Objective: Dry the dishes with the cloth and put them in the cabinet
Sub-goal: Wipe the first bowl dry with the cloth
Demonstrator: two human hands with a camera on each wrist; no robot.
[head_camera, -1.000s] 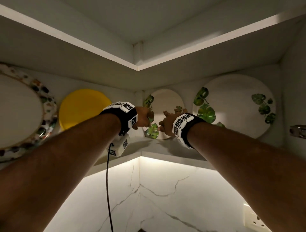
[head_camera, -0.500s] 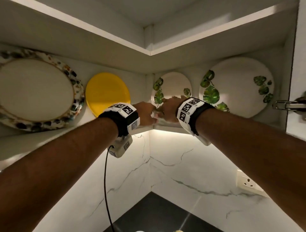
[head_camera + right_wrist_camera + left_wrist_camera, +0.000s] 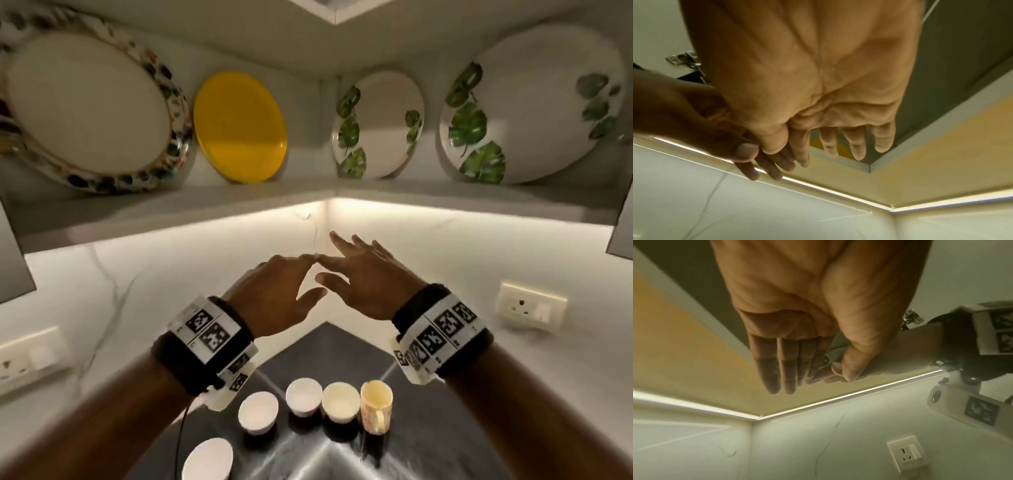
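Observation:
Several plates lean upright on the cabinet shelf (image 3: 308,197): a speckled-rim plate (image 3: 89,102), a yellow plate (image 3: 239,126), a small leaf-print plate (image 3: 380,123) in the corner and a large leaf-print plate (image 3: 534,109). Below the shelf both hands hang empty with straight fingers, my left hand (image 3: 284,294) (image 3: 789,353) beside my right hand (image 3: 363,277) (image 3: 818,129), fingertips nearly touching. On the dark counter (image 3: 342,349) stand three small white bowls (image 3: 258,411) (image 3: 304,397) (image 3: 340,402), a mug (image 3: 376,406) and another white bowl (image 3: 207,459). No cloth is in view.
Marble walls meet in a corner behind the hands. Wall sockets sit at the left (image 3: 30,356) and the right (image 3: 531,308). Open cabinet doors frame the shelf at the left edge (image 3: 13,260) and the right edge (image 3: 620,236). A light strip glows under the shelf.
Both hands have left the small leaf-print plate on the shelf and dropped below it with fingers spread. The view has tilted down, showing the counter and the bowls.

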